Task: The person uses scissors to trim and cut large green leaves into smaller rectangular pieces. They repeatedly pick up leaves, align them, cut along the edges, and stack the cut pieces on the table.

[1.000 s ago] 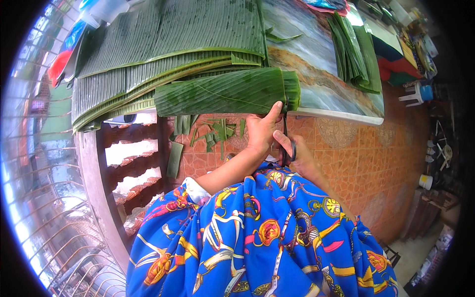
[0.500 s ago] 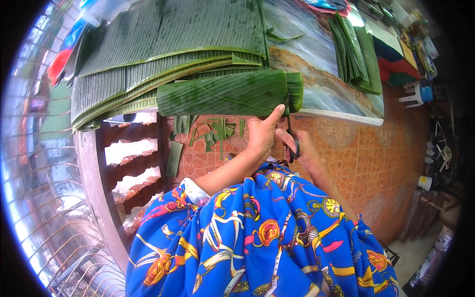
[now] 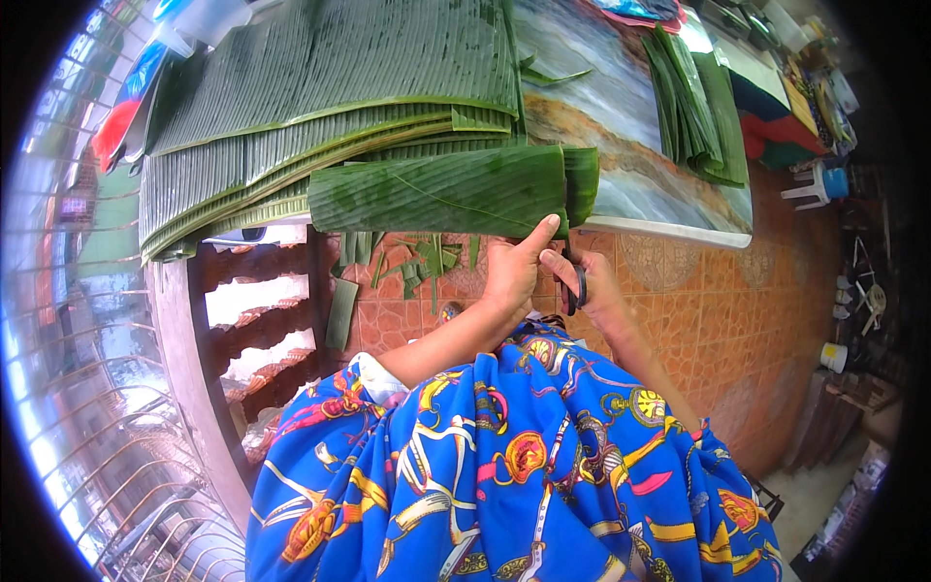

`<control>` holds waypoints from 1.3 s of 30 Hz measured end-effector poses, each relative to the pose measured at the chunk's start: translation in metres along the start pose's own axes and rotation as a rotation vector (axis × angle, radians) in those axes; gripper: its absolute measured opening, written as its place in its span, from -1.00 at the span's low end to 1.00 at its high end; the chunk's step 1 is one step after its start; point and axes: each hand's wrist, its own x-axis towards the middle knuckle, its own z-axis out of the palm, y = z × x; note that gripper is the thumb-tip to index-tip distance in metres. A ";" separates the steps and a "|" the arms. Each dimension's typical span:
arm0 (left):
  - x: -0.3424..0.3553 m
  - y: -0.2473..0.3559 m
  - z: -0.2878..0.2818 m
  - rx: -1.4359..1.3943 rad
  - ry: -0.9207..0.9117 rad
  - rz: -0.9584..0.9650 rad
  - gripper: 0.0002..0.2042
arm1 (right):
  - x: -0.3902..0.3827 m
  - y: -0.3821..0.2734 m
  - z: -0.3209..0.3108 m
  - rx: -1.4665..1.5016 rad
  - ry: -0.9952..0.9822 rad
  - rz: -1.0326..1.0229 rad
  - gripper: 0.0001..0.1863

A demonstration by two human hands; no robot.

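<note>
A rolled or folded banana leaf (image 3: pixel 436 192) lies across the near edge of the table. My left hand (image 3: pixel 514 267) grips its lower right end, the thumb on top and the other fingers hidden underneath. In my right hand (image 3: pixel 598 281) are black-handled scissors (image 3: pixel 581 289), their blades set across the leaf near its right end. A cut line parts a short end strip (image 3: pixel 582 182) from the longer piece. Behind the leaf, a broad stack of banana leaves (image 3: pixel 330 73) covers the table's left side.
The marble-patterned tabletop (image 3: pixel 621 116) carries another bundle of leaf strips (image 3: pixel 693 107) at the right. Leaf scraps (image 3: pixel 427 260) litter the tiled floor (image 3: pixel 659 320) below. A metal grille (image 3: pixel 107 417) stands at the left, and a white stool (image 3: pixel 810 189) is far right.
The leaf and both hands have shifted down very slightly. The scissor blades show less above the leaf's lower edge. My grips are the same.
</note>
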 end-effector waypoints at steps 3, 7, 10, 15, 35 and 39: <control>-0.003 0.000 0.003 -0.004 0.023 0.014 -0.82 | -0.002 -0.003 0.002 0.075 0.002 -0.030 -0.36; -0.002 -0.007 0.000 -0.032 -0.054 0.027 -0.88 | 0.000 -0.019 -0.005 0.119 -0.033 -0.009 -0.36; 0.001 -0.004 0.001 0.010 -0.028 -0.022 -0.79 | 0.011 -0.012 -0.010 -0.002 0.011 -0.032 -0.36; 0.004 -0.007 0.000 0.035 0.032 -0.015 -0.79 | 0.007 -0.014 -0.009 0.059 -0.012 -0.045 -0.37; -0.002 -0.013 -0.007 0.119 -0.084 -0.079 -0.82 | 0.013 -0.029 -0.028 0.127 -0.095 0.001 -0.40; -0.001 -0.013 -0.008 0.141 -0.075 -0.103 -0.80 | 0.014 -0.031 -0.027 0.138 -0.047 -0.011 -0.42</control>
